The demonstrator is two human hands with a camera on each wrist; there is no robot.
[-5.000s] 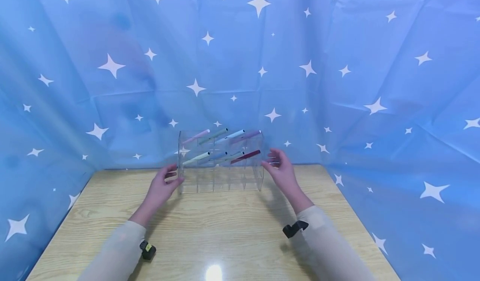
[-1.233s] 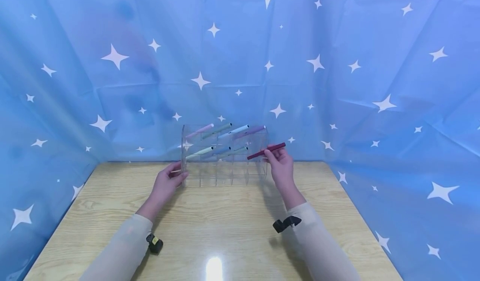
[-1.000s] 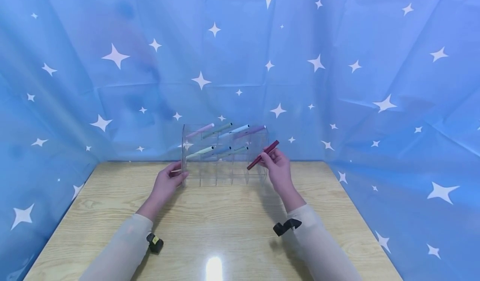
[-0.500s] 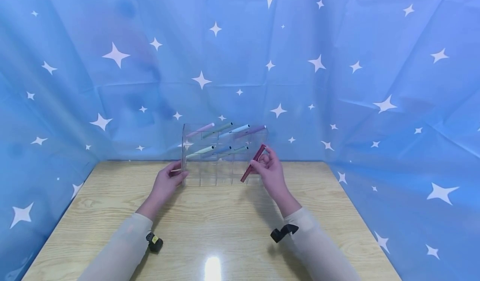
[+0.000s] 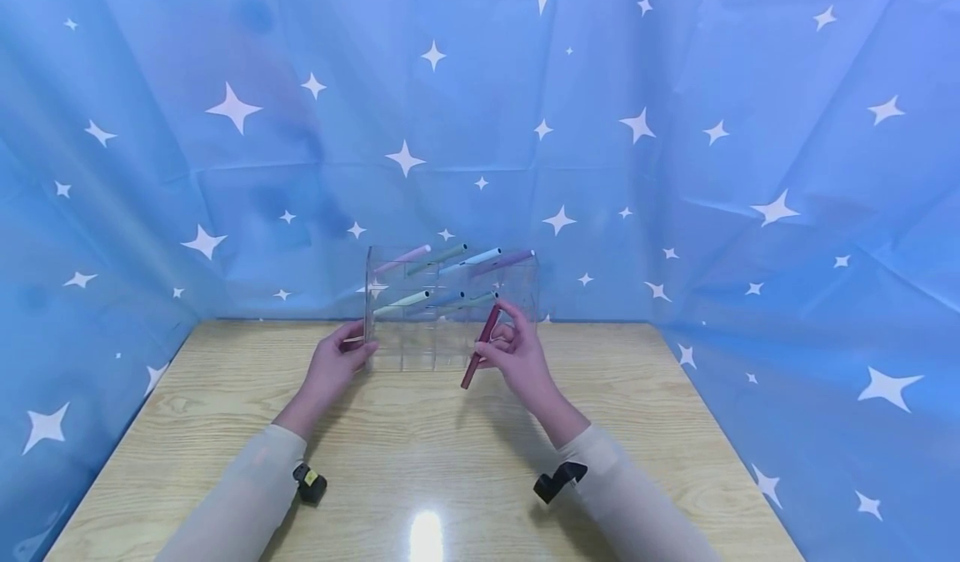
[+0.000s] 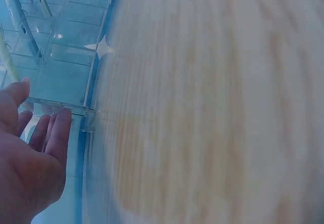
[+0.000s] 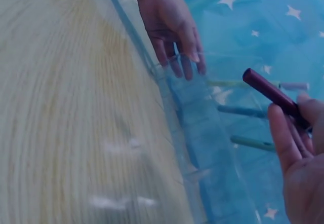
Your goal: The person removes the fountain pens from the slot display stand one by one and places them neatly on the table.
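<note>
My right hand [image 5: 525, 366] pinches a dark red pen [image 5: 470, 373] between thumb and fingers, in front of the right part of a clear plastic pen rack [image 5: 417, 362]. The pen slants, its lower end toward me; the right wrist view shows the same dark red pen [image 7: 271, 89] from the side. My left hand [image 5: 333, 362] holds the rack's left side panel, thumb at the front edge. The left wrist view shows the fingers [image 6: 59, 135] along that panel. Pens lie slanted in the rack: a pink pen [image 5: 405, 258] and others above, a pale green pen [image 5: 402, 302] and others below.
The rack stands at the back of a wood-grain table [image 5: 375, 462]. Behind it and at both sides hangs a blue curtain [image 5: 480, 112] with white stars. A small black camera [image 5: 310, 484] is on the left sleeve, another black camera [image 5: 558, 483] on the right.
The right hand has taken the dark red pen out of the rack's lower row at the right. It has since moved left and toward me, turning the pen steeper. The left hand stays at the rack.
</note>
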